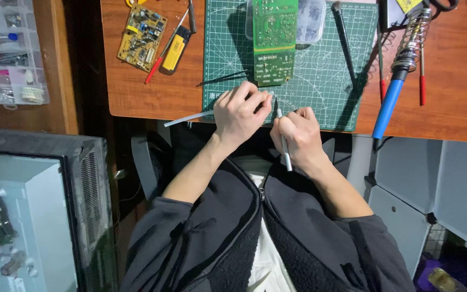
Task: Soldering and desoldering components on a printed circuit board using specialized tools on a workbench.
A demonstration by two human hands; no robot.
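Observation:
My left hand rests at the near edge of the green cutting mat, fingers curled around a thin silver rod that sticks out to the left. Beside it, my right hand grips a silver pen-shaped tool like a pencil, its dark tip pointing at the mat close to my left fingertips. A green circuit board lies on the mat just beyond both hands. Black tweezers lie left of the board.
On the wooden desk lie a yellow circuit board, a yellow and black tester, a blue-handled soldering iron in a coil stand and a black rod. A clear parts organiser is far left.

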